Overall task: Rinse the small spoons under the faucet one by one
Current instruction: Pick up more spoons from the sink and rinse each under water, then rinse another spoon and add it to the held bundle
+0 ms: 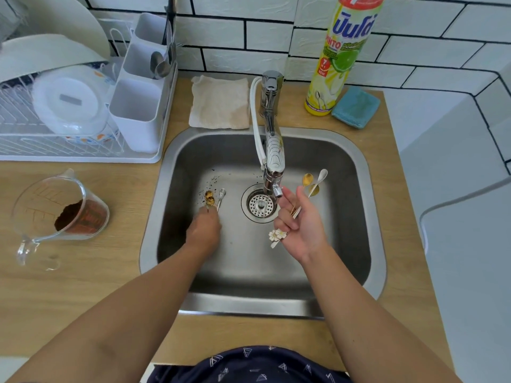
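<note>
My right hand [301, 225] is shut on three small spoons [313, 183], two gold and one white, their bowls fanned up to the right of the faucet [273, 161]; a white flower ornament [278, 235] sticks out below the palm. No water stream shows at the spout. My left hand [204, 230] is down in the steel sink [356, 217], fingers pinched at the handles of three dirty small spoons [214, 199] lying on the sink floor, two gold and one silver, speckled with dark grounds.
The drain strainer [260, 205] sits under the spout. Left of the sink stand a dish rack [83, 150] and a glass measuring cup with brown powder [60, 208]. Behind it lie a folded cloth [219, 102], a dish soap bottle [340, 56] and a blue sponge [355, 106].
</note>
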`<state>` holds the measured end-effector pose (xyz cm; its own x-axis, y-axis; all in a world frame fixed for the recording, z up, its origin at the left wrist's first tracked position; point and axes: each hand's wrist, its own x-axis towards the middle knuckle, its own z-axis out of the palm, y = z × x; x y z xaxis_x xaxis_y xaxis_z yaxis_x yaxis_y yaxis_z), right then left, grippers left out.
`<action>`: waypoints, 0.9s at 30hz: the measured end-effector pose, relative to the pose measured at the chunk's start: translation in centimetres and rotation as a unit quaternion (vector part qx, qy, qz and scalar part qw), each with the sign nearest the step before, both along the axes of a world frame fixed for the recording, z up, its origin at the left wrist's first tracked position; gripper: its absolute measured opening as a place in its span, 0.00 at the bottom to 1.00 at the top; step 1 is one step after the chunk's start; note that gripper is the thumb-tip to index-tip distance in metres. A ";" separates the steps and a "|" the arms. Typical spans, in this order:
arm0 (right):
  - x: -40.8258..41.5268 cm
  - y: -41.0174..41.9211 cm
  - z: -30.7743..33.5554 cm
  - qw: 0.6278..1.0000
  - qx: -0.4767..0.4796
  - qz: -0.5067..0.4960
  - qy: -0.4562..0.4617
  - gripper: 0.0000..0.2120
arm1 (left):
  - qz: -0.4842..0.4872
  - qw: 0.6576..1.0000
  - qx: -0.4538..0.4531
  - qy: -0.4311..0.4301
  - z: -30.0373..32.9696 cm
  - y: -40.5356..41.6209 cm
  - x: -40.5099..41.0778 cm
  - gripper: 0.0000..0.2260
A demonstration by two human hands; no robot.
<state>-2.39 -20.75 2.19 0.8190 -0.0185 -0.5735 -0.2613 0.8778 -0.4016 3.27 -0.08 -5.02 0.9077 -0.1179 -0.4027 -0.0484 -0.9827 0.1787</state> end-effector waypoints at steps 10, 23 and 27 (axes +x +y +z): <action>-0.2 -0.8 -0.9 0.997 -0.056 0.022 0.042 0.12 | -0.008 0.997 -0.025 0.076 0.8 -0.8 0.5 0.10; 0.7 1.7 -0.5 0.924 -0.357 0.131 0.047 0.08 | -0.124 0.967 -0.218 0.038 6.1 -3.1 -3.1 0.12; 1.2 2.2 -0.5 0.912 -0.393 0.111 0.043 0.08 | -0.122 0.969 -0.213 0.012 6.6 -2.7 -3.7 0.13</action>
